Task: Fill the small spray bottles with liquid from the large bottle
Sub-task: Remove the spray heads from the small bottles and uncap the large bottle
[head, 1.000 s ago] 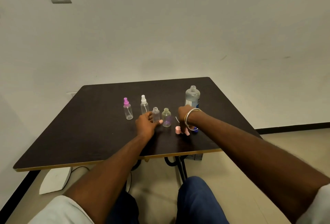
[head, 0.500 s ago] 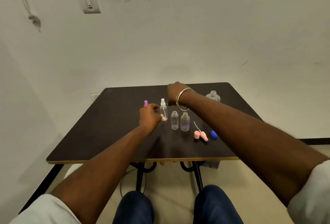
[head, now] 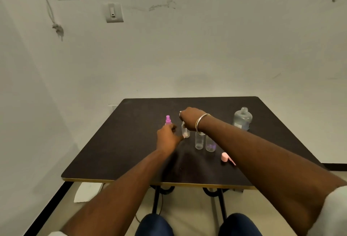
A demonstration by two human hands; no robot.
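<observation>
Right hand (head: 189,119) closed down over the top of the white-capped spray bottle (head: 185,132), left hand (head: 167,138) pinching its base; bottle upright between them, long axis vertical. Likely unscrewing the sprayer. Two uncapped small bottles (head: 198,140) stand just right; large bottle (head: 242,119) open, upright, well off to the right, nearer the right arm

dark table (head: 116,153) | small bottles (head: 198,140), large bottle (head: 242,119), pink cap (head: 224,156)
</observation>
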